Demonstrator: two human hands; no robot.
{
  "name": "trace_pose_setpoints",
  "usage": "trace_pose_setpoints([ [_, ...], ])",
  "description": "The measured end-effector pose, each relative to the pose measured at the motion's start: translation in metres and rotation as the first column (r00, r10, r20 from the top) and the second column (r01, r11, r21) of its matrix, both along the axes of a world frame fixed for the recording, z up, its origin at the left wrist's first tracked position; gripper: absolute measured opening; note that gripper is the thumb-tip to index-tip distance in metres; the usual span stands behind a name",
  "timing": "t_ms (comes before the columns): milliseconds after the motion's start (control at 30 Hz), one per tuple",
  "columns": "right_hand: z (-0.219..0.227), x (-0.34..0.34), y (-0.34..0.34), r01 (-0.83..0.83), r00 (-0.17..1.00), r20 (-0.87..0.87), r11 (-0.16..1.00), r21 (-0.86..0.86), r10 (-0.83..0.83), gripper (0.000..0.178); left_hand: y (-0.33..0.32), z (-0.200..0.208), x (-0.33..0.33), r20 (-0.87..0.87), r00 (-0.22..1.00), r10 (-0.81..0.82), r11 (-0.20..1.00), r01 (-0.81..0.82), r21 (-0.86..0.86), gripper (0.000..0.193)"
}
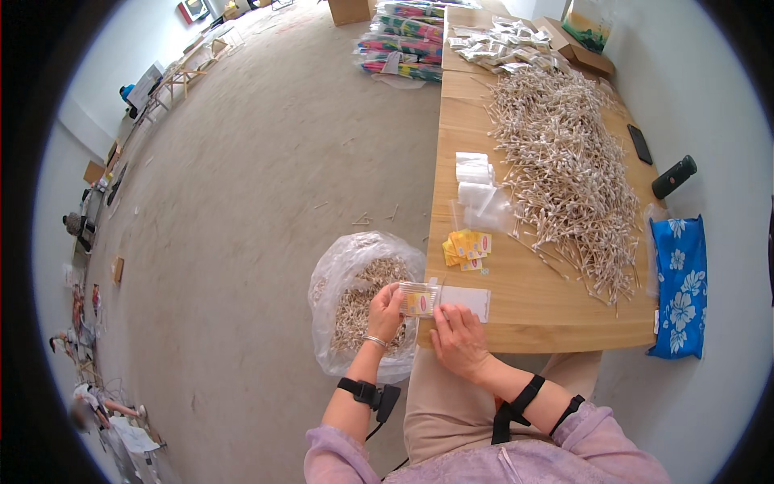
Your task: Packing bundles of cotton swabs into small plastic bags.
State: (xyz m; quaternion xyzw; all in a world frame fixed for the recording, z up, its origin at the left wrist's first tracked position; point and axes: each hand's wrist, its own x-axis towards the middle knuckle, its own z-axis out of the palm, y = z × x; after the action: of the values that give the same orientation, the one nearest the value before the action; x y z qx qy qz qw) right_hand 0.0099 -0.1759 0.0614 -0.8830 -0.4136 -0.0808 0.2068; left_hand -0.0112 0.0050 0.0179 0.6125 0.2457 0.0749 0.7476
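My left hand [386, 313] grips a small clear packet of cotton swabs [418, 302] with a yellow card inside, at the table's near left corner. The fingers of my right hand [459, 339] are bent and close at the packet's right edge. Partly under that hand lies a flat white rectangular piece [468, 298]. Just beyond it, a small stack of yellow cards [467, 247] rests on the table. Below my left hand, a large clear plastic bag [326, 323] full of loose cotton swabs stands on the floor.
On the wooden table [548, 323] spreads a big heap of loose cotton swabs [564, 177]. Clear plastic bags [476, 181] lie left of it, filled packets [508, 44] behind. A phone [638, 143], dark cylinder [674, 177] and blue floral pack [679, 286] line the right side.
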Motion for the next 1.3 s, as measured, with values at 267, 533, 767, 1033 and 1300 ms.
trace_pose_setpoints([
  [267,-0.007,0.006,0.005,-0.064,0.996,0.056,0.998,-0.024,0.065,0.047,-0.004,-0.005,0.007,-0.006,0.996,0.094,0.994,-0.093,0.058,0.031],
  [533,-0.013,0.002,0.006,-0.06,0.993,0.103,0.997,-0.058,0.065,0.046,-0.005,-0.029,0.01,0.007,0.997,0.077,0.932,-0.075,0.355,0.031],
  [767,-0.008,0.002,0.006,-0.072,0.993,0.089,0.996,-0.05,0.076,0.045,-0.008,-0.035,0.012,0.019,0.993,0.116,0.894,-0.112,0.434,0.032],
  [1033,-0.004,0.009,0.008,-0.134,0.98,0.139,0.988,-0.075,0.143,0.047,-0.01,-0.028,0.012,0.002,0.991,0.131,0.869,-0.116,0.48,0.032],
  [1300,-0.008,0.002,0.005,-0.082,0.997,0.008,0.996,0.029,0.081,0.052,-0.009,-0.031,0.011,0.038,0.991,0.131,0.866,-0.133,0.483,0.033],
])
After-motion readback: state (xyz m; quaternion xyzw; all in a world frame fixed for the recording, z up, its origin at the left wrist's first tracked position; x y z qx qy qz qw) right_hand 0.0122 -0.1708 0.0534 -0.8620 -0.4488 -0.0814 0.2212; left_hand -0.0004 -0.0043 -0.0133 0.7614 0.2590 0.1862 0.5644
